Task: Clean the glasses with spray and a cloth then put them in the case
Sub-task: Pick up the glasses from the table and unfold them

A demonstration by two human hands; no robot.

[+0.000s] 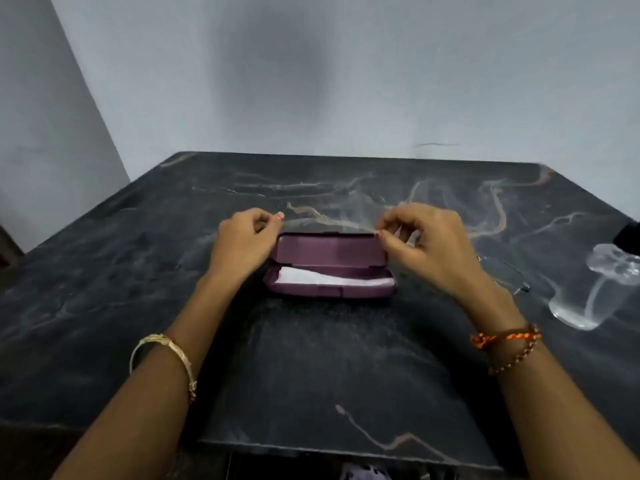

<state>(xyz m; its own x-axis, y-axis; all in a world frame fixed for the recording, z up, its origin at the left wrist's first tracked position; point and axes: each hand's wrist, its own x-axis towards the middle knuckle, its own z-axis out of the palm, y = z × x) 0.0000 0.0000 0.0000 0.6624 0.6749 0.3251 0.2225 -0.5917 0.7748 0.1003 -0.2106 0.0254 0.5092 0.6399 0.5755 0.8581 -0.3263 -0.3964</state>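
Note:
A purple glasses case (329,289) lies open in the middle of the black marble table (311,368), its lid standing up at the back. A white cloth (332,278) lies inside its lower half. My left hand (242,242) rests against the lid's left end, fingers pinched near its upper corner. At the lid's upper right corner, my right hand (429,244) pinches with its fingertips. Thin rimless glasses (512,277) lie on the table just right of my right wrist, partly hidden by it. A clear spray bottle (588,296) sits further right.
A dark object (628,233) shows at the table's right edge, behind the bottle. Grey walls stand behind the table and to its left. The near table edge runs just below my forearms.

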